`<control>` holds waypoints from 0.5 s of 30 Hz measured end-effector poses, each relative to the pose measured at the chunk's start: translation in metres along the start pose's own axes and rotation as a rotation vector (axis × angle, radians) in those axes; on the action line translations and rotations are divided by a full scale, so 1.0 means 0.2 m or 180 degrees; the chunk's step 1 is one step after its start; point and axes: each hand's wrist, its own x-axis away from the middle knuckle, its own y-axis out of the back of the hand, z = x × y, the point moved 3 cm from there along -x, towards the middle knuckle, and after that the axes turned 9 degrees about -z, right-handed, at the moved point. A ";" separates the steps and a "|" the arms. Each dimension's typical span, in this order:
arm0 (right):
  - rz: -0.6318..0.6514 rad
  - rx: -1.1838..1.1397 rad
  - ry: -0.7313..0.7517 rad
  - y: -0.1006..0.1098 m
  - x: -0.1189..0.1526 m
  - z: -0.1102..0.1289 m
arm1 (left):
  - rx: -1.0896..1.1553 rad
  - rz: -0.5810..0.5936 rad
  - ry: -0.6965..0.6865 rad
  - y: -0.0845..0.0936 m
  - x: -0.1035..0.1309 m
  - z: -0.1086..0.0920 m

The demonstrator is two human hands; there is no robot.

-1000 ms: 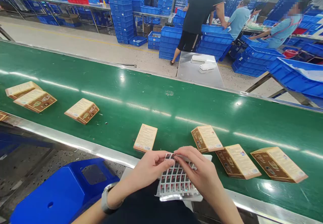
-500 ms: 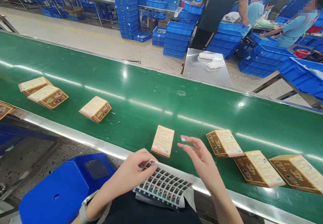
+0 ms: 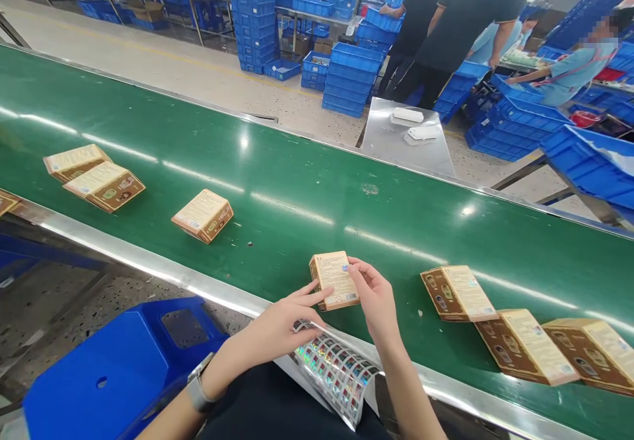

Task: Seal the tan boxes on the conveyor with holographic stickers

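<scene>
the step in hand looks like setting a small shiny sticker (image 3: 345,267) on the upper right corner of a printed box (image 3: 333,281), which lies flat on the green belt (image 3: 277,169) near its metal edge, right in front of the person. the left hand (image 3: 280,328) is half closed: its thumb and lower fingers grip a curled sheet of stickers (image 3: 334,370), while 2 fingers reach out, apart, over the box's left side and seem to steady it. the right hand (image 3: 379,301) has its thumb and forefinger almost together at the corner, the thumb at the sticker, the other fingers loosely bent.

as i judge it, the move calls for a still box, the sticker square to the corner and a light press of the thumb, with the sheet kept off the box.

i cannot tell if the right fingers pinch the sticker or only press it down, nor if it is stuck yet. the left hand covers the sheet's upper corner, and glare blurs the small prints on it. to the left, 3 boxes (image 3: 202,215) sit on the belt; to the right, 3 more (image 3: 458,293), the farthest cut off by the edge of view.
</scene>
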 end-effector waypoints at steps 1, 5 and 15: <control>-0.0010 0.0038 0.0040 0.01 0.00 0.00 | -0.0008 0.0026 0.0007 -0.01 0.00 0.00; -0.0039 0.0387 0.0261 0.03 0.02 0.01 | -0.0037 0.0087 -0.0015 -0.02 -0.01 0.00; -0.0872 0.0795 0.0636 0.19 -0.01 0.02 | -0.0061 0.0077 -0.0251 -0.12 -0.06 -0.03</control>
